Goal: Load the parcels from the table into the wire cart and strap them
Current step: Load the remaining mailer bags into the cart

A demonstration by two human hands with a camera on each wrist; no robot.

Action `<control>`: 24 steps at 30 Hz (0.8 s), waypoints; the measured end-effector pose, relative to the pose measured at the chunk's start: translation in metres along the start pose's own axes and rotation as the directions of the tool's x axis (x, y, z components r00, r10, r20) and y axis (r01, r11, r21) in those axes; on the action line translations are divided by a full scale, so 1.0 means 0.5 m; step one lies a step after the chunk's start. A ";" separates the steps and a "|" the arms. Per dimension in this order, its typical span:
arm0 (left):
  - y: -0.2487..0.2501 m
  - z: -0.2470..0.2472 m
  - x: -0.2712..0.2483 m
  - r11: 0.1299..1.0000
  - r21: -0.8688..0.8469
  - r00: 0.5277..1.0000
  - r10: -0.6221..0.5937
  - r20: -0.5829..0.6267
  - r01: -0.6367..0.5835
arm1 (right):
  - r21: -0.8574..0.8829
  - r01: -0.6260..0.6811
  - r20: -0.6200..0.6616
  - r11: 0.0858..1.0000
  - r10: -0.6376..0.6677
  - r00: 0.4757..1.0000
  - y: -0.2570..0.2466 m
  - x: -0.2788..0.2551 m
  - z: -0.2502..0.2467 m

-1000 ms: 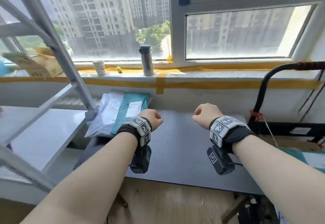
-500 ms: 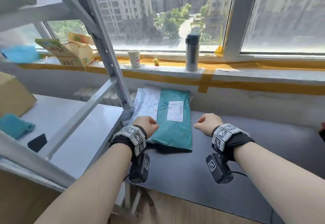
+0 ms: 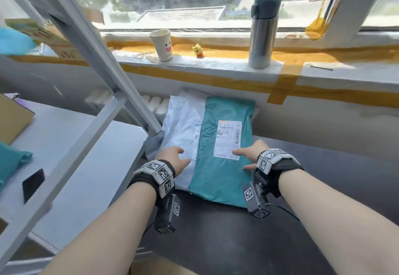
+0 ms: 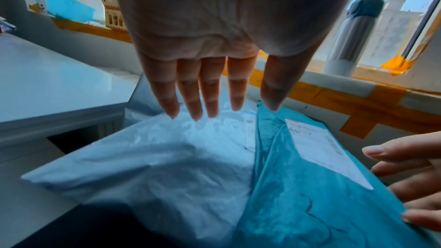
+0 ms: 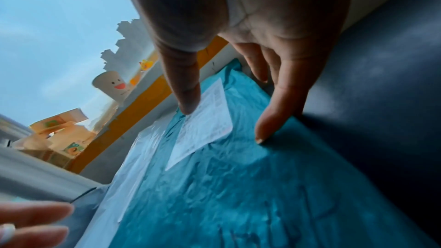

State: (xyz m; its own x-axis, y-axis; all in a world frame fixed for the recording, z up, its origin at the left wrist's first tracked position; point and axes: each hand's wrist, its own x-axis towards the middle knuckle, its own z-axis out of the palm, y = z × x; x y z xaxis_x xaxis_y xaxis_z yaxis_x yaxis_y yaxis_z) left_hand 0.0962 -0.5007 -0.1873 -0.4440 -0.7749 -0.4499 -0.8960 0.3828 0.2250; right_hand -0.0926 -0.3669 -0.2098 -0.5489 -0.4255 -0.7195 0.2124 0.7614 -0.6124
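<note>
A teal parcel bag (image 3: 222, 162) with a white label (image 3: 227, 138) lies on the dark table (image 3: 323, 188), partly over a white parcel bag (image 3: 183, 127). My left hand (image 3: 172, 159) hovers open over the white bag (image 4: 167, 167), its fingers (image 4: 210, 97) straight and spread. At the teal bag's right edge (image 5: 238, 186) my right hand (image 3: 248, 155) is open; its thumb (image 5: 186, 90) reaches over the label and a fingertip (image 5: 264, 125) touches the bag's edge. The wire cart is out of view.
A grey metal rack post (image 3: 103, 63) slants down just left of the parcels, above a white shelf (image 3: 71, 149) with a phone (image 3: 32, 185). On the windowsill (image 3: 216, 63) stand a paper cup (image 3: 162, 45), a small yellow toy (image 3: 197, 51) and a steel flask (image 3: 263, 30).
Both hands were closed fists above the table; they have since opened and reached forward to the parcels. The view has swung left and closer to the bags.
</note>
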 end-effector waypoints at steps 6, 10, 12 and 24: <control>-0.030 0.031 0.050 0.980 0.042 0.981 -0.193 0.001 0.193 | 0.121 -0.063 -0.013 0.991 0.065 0.998 0.004 0.047 -0.007; -0.045 0.037 0.065 0.959 -0.106 0.965 -0.259 0.048 0.263 | 0.122 -0.060 -0.098 0.991 0.072 0.993 0.023 0.064 -0.023; -0.048 0.034 0.071 0.953 -0.128 0.962 -0.269 0.054 0.274 | 0.101 -0.074 -0.117 0.992 0.086 0.989 0.031 0.062 -0.033; -0.050 0.009 0.056 0.999 0.044 0.980 -0.008 0.199 -0.001 | -0.078 0.020 -0.147 0.997 -0.032 0.989 0.056 -0.001 0.036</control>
State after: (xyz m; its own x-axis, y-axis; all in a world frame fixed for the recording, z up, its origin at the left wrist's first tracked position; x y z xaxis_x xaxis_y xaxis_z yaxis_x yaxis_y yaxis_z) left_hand 0.1061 -0.5299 -0.2095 -0.4285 -0.6626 -0.6143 -0.8948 0.4055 0.1868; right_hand -0.0720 -0.3543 -0.2326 -0.6681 -0.3730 -0.6438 0.1374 0.7885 -0.5995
